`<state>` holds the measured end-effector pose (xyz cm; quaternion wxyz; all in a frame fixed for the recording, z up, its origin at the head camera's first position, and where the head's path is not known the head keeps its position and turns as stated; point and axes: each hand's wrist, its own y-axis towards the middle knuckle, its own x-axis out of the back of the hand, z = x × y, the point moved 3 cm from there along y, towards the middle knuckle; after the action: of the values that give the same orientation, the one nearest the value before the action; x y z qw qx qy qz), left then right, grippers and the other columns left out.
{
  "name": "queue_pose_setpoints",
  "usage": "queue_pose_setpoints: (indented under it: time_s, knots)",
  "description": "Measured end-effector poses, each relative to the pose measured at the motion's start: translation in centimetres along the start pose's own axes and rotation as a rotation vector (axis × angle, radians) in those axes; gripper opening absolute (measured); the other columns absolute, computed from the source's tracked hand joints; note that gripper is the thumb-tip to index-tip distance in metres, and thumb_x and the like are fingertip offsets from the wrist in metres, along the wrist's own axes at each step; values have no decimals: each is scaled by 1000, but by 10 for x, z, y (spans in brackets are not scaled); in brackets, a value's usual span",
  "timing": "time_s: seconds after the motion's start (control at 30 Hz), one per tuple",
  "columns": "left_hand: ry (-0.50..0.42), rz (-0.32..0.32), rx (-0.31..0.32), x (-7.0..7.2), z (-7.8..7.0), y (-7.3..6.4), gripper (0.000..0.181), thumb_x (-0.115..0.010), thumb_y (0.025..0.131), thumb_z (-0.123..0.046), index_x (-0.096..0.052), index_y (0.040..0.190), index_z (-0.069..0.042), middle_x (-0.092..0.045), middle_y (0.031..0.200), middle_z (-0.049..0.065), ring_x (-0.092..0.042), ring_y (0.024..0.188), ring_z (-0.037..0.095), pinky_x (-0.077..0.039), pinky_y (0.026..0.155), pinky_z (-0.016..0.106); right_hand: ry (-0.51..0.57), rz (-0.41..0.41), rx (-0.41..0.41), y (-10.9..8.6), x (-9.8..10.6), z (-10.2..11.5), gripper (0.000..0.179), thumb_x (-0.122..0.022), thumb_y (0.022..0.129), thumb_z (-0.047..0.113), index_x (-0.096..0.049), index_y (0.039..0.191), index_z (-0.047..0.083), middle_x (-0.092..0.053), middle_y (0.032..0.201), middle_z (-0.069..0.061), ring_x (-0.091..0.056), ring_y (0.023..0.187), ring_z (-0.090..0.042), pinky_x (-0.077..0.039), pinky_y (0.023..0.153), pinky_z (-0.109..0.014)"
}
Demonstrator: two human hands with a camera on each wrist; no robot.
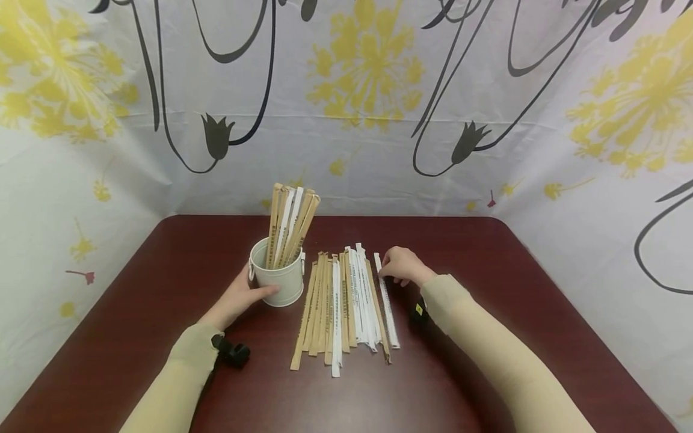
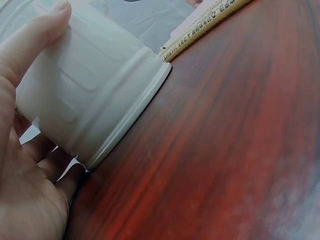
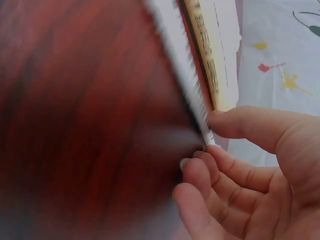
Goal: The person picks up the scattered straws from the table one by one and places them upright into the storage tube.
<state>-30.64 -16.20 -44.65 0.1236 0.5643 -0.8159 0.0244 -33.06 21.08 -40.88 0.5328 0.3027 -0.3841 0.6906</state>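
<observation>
The left hand (image 1: 238, 298) curls its fingers round a white, round metal bucket (image 1: 281, 282), at ten o'clock from slim tan and white paper-wrapped sticks (image 1: 337, 300) on the dark-red counter (image 1: 433, 385). At their three o'clock edge, the right hand (image 1: 405, 266) pinches one white paper-wrapped stick (image 1: 387, 307), fingers nearly together.

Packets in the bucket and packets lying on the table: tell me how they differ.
The bucketed packets stand up at a lean; the loose packets lie flat on the table. The bucketed packets are bunched together; the loose packets spread side by side. Both mix white and tan, with dark print.
</observation>
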Motion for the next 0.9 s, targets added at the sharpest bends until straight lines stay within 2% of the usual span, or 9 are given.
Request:
queue_pose_setpoints:
  time_s: [0.13, 0.37, 0.5, 0.9]
  knots:
    - [-10, 0, -10, 0, -1, 0, 90, -77, 84, -16, -20, 153, -16, -36, 147, 15, -33, 134, 29, -26, 108, 50, -40, -5, -19, 2, 5, -5, 12, -69, 87, 17, -68, 86, 5, -63, 75, -10, -61, 57, -23, -52, 49, -35]
    - [-2, -6, -9, 0, -2, 0, 90, -77, 85, -14, -19, 153, -14, -35, 148, 15, -32, 135, 29, -24, 109, 50, -47, -16, -50, 5, 5, -9, 26, -78, 83, 29, -67, 85, 5, -63, 79, -8, -61, 57, -23, -53, 49, -35]
    - [1, -6, -10, -1, 0, 0, 90, -77, 85, -16, -19, 154, -14, -35, 148, 15, -31, 135, 29, -23, 110, 50, -52, -3, -47, 7, 4, -9, 22, -79, 82, 25, -68, 80, 6, -63, 74, -9, -61, 56, -23, -53, 49, -35]
    - [28, -15, -14, 0, -1, 1, 90, -78, 84, -18, -20, 153, -12, -35, 148, 15, -31, 136, 28, -21, 111, 50, -67, 21, -20, 5, 1, -1, 13, -75, 84, 19, -72, 77, 8, -65, 70, -7, -60, 56, -21, -52, 52, -34]
